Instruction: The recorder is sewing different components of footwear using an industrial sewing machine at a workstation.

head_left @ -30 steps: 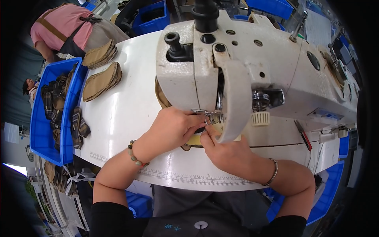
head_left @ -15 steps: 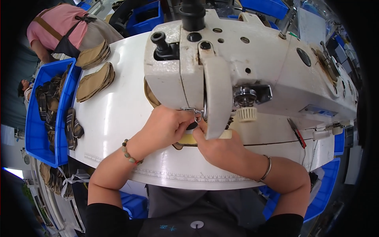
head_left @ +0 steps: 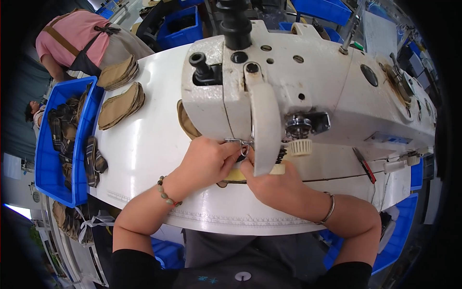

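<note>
Both my hands meet under the needle end of a white sewing machine (head_left: 308, 86). My left hand (head_left: 208, 161) is closed, its thumb and forefinger pinching at a small black piece (head_left: 242, 157) beside the needle. My right hand (head_left: 275, 184) is bent in from the other side, its thumb and a fingertip closed about the same piece. Some of its fingers are hidden by the machine's lever and head. Below the fingertips lies a yellow and tan fabric piece (head_left: 235, 176), flat on the white table (head_left: 159, 125) and partly covered by my hands.
Two stacks of tan fabric pieces (head_left: 121, 106) lie at the far left. Beside them stands a blue bin (head_left: 81, 188) of plaid pieces, with a plaid bundle (head_left: 95, 161) next to it. Red-handled snips (head_left: 366, 168) lie at right. A person in pink (head_left: 82, 38) bends over behind.
The view has shifted slightly, so everything sits a little lower and further right. My fingers have closed in further over the black piece, which shows less than before.
</note>
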A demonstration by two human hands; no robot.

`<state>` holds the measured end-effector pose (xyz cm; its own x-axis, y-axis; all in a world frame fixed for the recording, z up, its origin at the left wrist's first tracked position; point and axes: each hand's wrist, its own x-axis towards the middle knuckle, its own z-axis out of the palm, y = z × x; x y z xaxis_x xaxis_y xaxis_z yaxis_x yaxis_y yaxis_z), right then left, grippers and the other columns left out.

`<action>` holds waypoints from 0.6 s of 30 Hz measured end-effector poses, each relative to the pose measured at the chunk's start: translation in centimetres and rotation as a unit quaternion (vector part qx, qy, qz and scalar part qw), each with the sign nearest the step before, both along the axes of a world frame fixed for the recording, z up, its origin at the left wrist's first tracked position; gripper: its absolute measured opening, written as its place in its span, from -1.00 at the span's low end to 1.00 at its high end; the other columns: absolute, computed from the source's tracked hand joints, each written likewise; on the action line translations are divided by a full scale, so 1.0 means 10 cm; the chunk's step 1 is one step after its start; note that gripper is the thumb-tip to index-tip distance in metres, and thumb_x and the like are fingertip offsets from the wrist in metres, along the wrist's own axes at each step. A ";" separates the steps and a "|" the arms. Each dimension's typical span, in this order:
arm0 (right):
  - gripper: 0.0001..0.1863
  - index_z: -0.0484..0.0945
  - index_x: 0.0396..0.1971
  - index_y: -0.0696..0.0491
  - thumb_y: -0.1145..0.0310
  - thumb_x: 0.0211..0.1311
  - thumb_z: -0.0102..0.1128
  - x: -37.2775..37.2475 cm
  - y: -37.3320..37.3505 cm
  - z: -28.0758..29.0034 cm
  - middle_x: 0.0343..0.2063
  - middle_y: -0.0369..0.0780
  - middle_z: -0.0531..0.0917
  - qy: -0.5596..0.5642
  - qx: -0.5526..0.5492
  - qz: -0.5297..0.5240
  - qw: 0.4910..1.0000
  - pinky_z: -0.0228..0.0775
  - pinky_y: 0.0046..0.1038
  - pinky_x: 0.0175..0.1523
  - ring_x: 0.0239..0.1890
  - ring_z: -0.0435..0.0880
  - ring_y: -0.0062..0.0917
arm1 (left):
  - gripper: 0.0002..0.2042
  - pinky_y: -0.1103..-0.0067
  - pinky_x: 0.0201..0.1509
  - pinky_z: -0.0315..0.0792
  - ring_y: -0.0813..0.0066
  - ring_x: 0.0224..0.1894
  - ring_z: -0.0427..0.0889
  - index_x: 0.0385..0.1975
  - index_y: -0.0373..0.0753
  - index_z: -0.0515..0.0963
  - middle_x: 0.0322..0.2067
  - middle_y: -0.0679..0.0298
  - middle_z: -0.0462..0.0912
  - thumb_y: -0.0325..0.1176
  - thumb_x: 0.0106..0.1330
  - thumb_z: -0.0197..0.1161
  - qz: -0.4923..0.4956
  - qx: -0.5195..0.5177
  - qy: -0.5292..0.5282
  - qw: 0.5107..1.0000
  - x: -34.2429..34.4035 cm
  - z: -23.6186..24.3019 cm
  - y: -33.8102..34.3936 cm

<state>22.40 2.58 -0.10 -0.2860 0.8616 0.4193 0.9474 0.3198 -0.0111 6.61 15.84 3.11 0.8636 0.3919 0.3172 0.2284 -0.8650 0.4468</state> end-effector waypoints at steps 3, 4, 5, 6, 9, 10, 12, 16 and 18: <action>-0.66 0.56 -0.16 0.17 0.45 -0.01 0.23 0.04 0.02 -0.05 -0.68 -0.25 0.57 0.020 0.015 0.008 1.000 0.38 -0.34 -0.60 -0.69 0.59 -0.42 | -0.84 0.36 -0.33 0.53 0.18 -0.43 0.66 -0.33 -0.24 0.68 -0.51 0.20 0.63 -0.43 0.07 0.36 0.029 -0.054 0.074 0.995 -0.02 0.13 -0.07; -0.73 0.59 -0.25 0.16 0.42 -0.01 0.25 0.07 0.03 -0.02 -0.69 -0.24 0.57 0.075 0.018 0.008 0.997 0.38 -0.33 -0.60 -0.69 0.59 -0.39 | -0.80 0.37 -0.21 0.53 0.20 -0.33 0.65 -0.30 -0.24 0.68 -0.43 0.22 0.64 -0.41 0.04 0.38 0.012 -0.002 0.056 0.998 -0.03 0.16 -0.09; -0.79 0.62 -0.35 0.16 0.40 -0.01 0.26 0.08 0.05 0.00 -0.70 -0.22 0.56 0.131 0.020 0.007 0.991 0.38 -0.32 -0.60 -0.68 0.59 -0.36 | -0.75 0.38 -0.09 0.53 0.22 -0.23 0.65 -0.27 -0.24 0.69 -0.36 0.23 0.64 -0.40 0.01 0.40 -0.005 0.049 0.039 0.998 -0.05 0.18 -0.09; -0.79 0.62 -0.35 0.16 0.40 -0.01 0.26 0.10 0.06 0.02 -0.70 -0.22 0.56 0.133 0.023 0.007 0.991 0.38 -0.32 -0.60 -0.68 0.59 -0.36 | -0.75 0.38 -0.09 0.53 0.22 -0.23 0.65 -0.27 -0.24 0.69 -0.36 0.23 0.64 -0.40 0.01 0.40 -0.005 0.051 0.041 0.998 -0.07 0.18 -0.09; -0.86 0.61 -0.60 0.10 0.34 -0.06 0.30 0.16 0.09 0.02 -0.72 -0.19 0.56 0.189 -0.001 -0.075 0.979 0.39 -0.31 -0.58 -0.66 0.60 -0.30 | -0.71 0.37 0.09 0.46 0.27 -0.09 0.60 -0.25 -0.26 0.69 -0.27 0.26 0.63 -0.41 -0.04 0.39 0.011 0.141 0.047 0.989 -0.13 0.19 -0.09; -0.83 0.58 -0.69 0.08 0.32 -0.08 0.31 0.19 0.09 -0.03 -0.72 -0.18 0.57 0.223 -0.015 -0.073 0.972 0.39 -0.29 -0.57 -0.65 0.60 -0.29 | -0.70 0.38 0.09 0.46 0.31 -0.10 0.61 -0.25 -0.27 0.69 -0.28 0.27 0.64 -0.42 -0.05 0.37 -0.022 0.169 0.056 0.984 -0.13 0.17 -0.07; -0.78 0.55 -0.77 0.06 0.30 -0.10 0.32 0.22 0.12 -0.09 -0.72 -0.17 0.57 0.256 -0.028 -0.069 0.964 0.40 -0.28 -0.56 -0.65 0.60 -0.28 | -0.69 0.39 0.10 0.46 0.35 -0.11 0.62 -0.24 -0.29 0.69 -0.29 0.29 0.64 -0.42 -0.06 0.35 -0.052 0.198 0.063 0.977 -0.13 0.13 -0.04; -0.90 0.57 -0.55 0.06 0.40 -0.02 0.31 0.26 0.13 -0.16 -0.60 -0.19 0.59 0.219 -0.078 -0.065 0.970 0.44 -0.30 -0.45 -0.55 0.61 -0.30 | -0.72 0.41 0.10 0.47 0.39 -0.09 0.62 -0.27 -0.30 0.69 -0.28 0.31 0.66 -0.42 -0.04 0.29 -0.062 0.247 0.046 0.966 -0.11 0.08 0.01; -0.89 0.57 -0.32 0.06 0.49 0.12 0.25 0.27 0.14 -0.19 -0.49 -0.23 0.59 0.183 -0.101 -0.065 0.976 0.48 -0.36 -0.36 -0.46 0.62 -0.36 | -0.72 0.41 0.09 0.47 0.38 -0.10 0.62 -0.28 -0.29 0.69 -0.28 0.31 0.67 -0.42 -0.04 0.28 -0.061 0.246 0.042 0.967 -0.10 0.07 0.01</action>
